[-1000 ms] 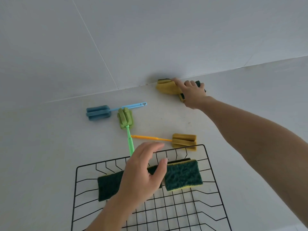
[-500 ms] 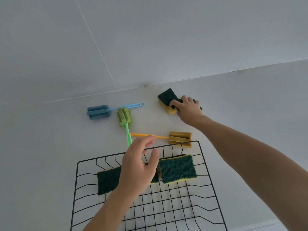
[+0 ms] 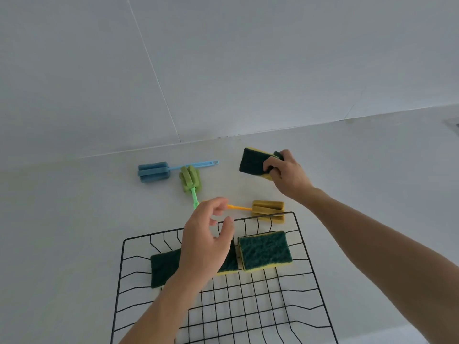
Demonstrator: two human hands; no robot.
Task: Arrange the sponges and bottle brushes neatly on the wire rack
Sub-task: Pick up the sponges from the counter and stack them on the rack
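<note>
The right hand (image 3: 285, 175) grips a sponge (image 3: 253, 161) (green side up) above the counter; the left hand (image 3: 206, 242) hangs loose over the wire rack (image 3: 308, 247).

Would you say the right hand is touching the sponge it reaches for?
Touching. The head view shows the right hand with fingers curled around the sponge, lifted off the counter.

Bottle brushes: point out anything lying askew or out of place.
All three lie off the wire rack, pointing different ways. The green brush lies across the blue brush handle; the yellow brush abuts the rack's far rim.
</note>
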